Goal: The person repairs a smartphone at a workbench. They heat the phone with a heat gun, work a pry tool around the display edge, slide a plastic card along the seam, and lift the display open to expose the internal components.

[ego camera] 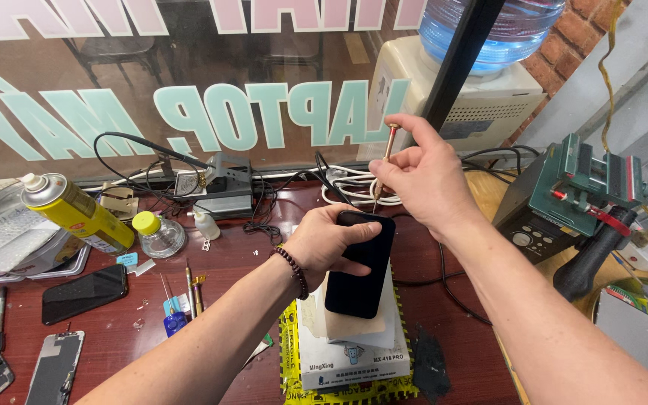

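we see the left hand [324, 240] closed around the top end of a black phone [360, 262], fingers wrapped over its upper edge, a beaded bracelet [294, 271] on the wrist. the phone lies face up on a white box [354, 352], which sits on a yellow mat [288, 360] on the dark red table [219, 262]. the right hand [418, 176] pinches a slim copper-coloured screwdriver [384, 166] between thumb and fingers, held nearly upright with its tip at the phone's top edge. to the left lie a yellow spray can [76, 211], a small glass bottle with a yellow cap [156, 232], another dark phone [84, 292] and two opened phone frames [55, 366]. a water dispenser [481, 82] stands behind, a green clamp tool [579, 184] to the right.
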